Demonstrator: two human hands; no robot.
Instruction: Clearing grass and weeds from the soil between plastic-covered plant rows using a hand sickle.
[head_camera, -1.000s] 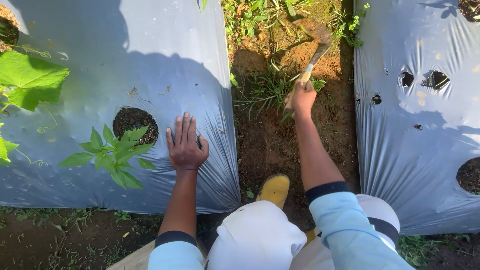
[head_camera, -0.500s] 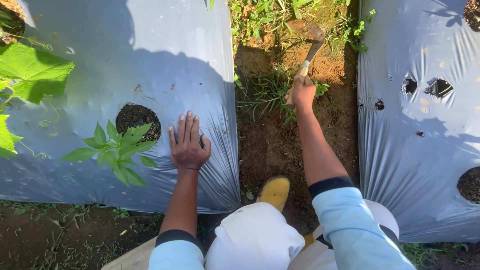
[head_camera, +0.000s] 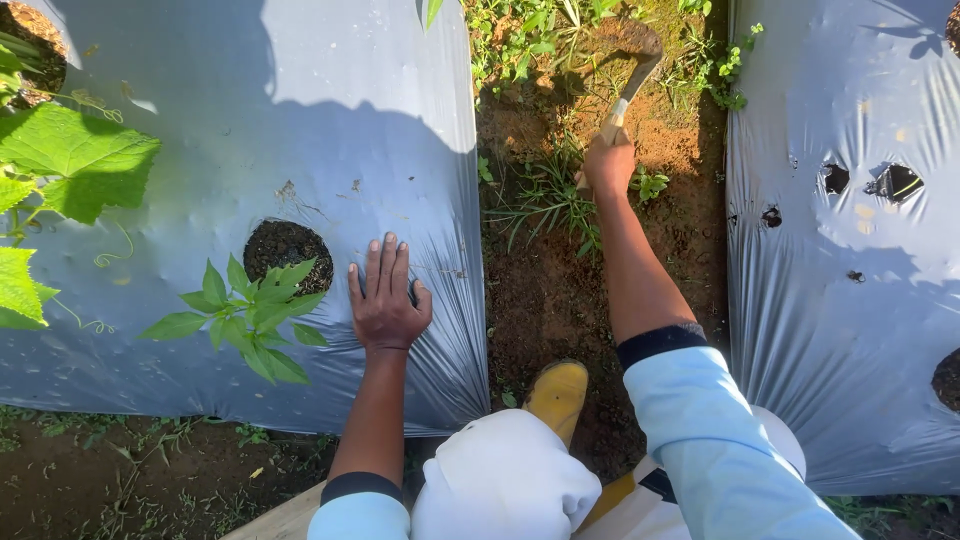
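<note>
The right hand (head_camera: 608, 165) is stretched forward over the soil path (head_camera: 560, 290) between two sheeted beds, its grip shut around the wooden handle of a hoe (head_camera: 628, 80). The handle runs up and away from the fist toward the top edge of the path, where the dark blade rests at the soil, partly in shadow among weeds (head_camera: 540, 195). So the hoe's working end lies beyond the grip, farther from the person, and the held end of the handle is hidden inside the fist.

The left hand (head_camera: 385, 300) lies flat on the left sheet (head_camera: 300, 130), palm down, fingers spread and pointing forward, holding nothing. It is near the sheet's right edge, just to the right of a round hole (head_camera: 285, 250) filled with dark soil. A small seedling (head_camera: 250, 315) grows at that hole, its leaves reaching to just beside the hand. Bigger leaves (head_camera: 75, 170) hang in at the sheet's left edge.

The right sheet (head_camera: 850, 330) covers the bed across the path and shows several holes. A yellow boot (head_camera: 557, 395) stands on the path at its near end, between the two arms.
</note>
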